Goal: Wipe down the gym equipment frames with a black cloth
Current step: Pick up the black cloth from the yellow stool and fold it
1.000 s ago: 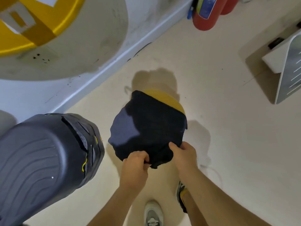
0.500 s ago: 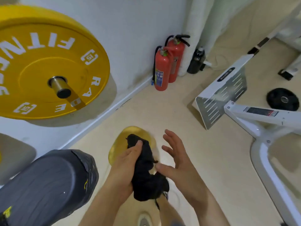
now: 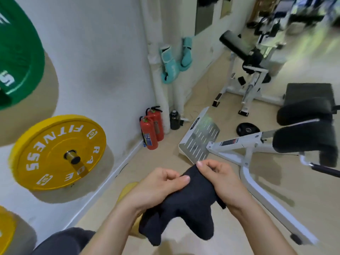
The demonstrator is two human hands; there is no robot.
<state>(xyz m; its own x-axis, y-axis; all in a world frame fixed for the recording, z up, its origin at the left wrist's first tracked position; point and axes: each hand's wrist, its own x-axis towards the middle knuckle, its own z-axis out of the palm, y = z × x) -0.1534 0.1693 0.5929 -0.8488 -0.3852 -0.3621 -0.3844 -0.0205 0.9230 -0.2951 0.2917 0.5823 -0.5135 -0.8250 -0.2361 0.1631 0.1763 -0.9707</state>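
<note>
Left hand [image 3: 156,186] and right hand [image 3: 221,181] are pinching the black cloth [image 3: 184,210], folding it; likely heading next for the white bench frame [image 3: 248,140] beside it.

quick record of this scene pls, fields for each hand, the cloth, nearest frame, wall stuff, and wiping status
left hand: pinches the top edge of the black cloth
right hand: pinches the same edge, close beside the left
black cloth: bunched, hanging below both hands, touching no equipment
nearest frame: white frame, on the floor ahead and to the right of the hands
wall: yellow plate on a peg, green plate above it
floor by wall: two red fire extinguishers
wiping: not yet begun
</note>
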